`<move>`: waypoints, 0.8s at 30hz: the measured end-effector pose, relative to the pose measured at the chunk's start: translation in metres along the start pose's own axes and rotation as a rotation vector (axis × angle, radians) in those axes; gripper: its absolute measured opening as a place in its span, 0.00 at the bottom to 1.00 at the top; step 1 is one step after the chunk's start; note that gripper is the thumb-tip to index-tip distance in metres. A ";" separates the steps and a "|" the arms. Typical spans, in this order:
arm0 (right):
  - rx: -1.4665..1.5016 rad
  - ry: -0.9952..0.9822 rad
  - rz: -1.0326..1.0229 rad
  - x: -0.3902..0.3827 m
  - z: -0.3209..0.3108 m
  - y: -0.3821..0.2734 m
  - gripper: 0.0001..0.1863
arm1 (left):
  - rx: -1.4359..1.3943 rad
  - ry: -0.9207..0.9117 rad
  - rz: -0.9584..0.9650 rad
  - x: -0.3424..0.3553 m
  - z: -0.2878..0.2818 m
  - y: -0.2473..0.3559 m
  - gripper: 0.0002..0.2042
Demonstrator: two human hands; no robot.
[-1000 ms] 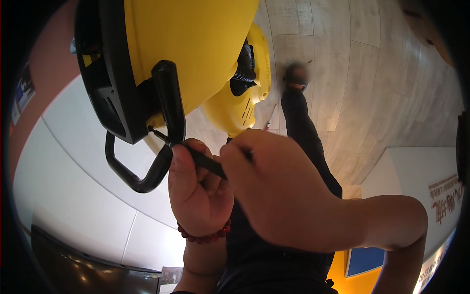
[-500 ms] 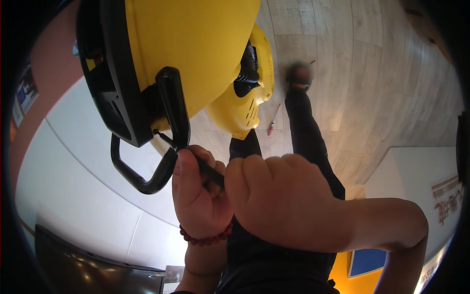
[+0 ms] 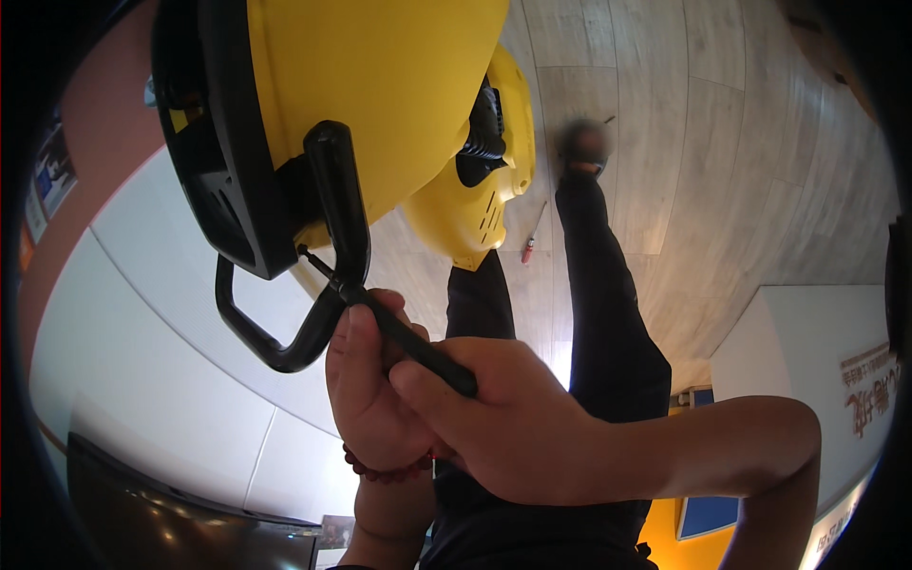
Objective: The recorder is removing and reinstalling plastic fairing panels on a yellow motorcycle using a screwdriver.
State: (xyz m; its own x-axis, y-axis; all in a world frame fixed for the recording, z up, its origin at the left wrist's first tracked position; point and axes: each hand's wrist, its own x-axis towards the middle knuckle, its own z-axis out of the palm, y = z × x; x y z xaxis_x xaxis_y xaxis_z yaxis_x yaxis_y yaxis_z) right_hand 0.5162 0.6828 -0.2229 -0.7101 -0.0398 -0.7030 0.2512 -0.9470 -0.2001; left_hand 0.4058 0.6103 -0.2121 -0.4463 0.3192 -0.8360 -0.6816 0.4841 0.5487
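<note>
A large yellow machine housing with black trim fills the upper left. From the trim projects a bent black tubular handle. My left hand, with a red bead bracelet at the wrist, pinches the front part of a slim black screwdriver. Its thin tip points up and left, at the lower corner of the trim, passing beside the tube. Around the rear of the screwdriver closes my right hand, thumb along its side. The butt end shows between thumb and fingers.
Behind the housing is a second yellow part with slots and a black corrugated hose. A red-handled screwdriver lies on the wood-plank floor near my dark-trousered leg. A white curved panel stands at the left.
My right hand has turned and dropped slightly, from back-of-hand up to thumb showing, uncovering the screwdriver's rear end. My left hand has shifted slightly down; the tip stays at the trim corner.
</note>
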 end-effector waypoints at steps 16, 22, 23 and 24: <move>0.160 0.149 -0.085 0.007 0.004 0.005 0.15 | -0.068 0.065 -0.020 0.002 0.011 -0.001 0.13; 0.097 0.092 -0.019 0.002 0.005 0.007 0.16 | 0.972 0.009 0.329 -0.027 -0.023 0.053 0.10; 0.100 0.088 -0.024 0.002 0.006 0.006 0.16 | 1.142 0.167 0.453 -0.026 -0.021 0.070 0.09; 0.063 0.081 -0.036 0.002 0.007 0.005 0.16 | 1.396 0.212 0.666 -0.015 -0.014 0.081 0.11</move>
State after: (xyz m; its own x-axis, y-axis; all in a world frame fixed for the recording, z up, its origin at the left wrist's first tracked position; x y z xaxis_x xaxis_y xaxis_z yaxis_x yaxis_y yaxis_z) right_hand 0.5115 0.6760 -0.2206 -0.6619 0.0177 -0.7494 0.1832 -0.9656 -0.1847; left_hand 0.3494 0.6326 -0.1552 -0.5901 0.7176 -0.3698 0.6694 0.6910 0.2728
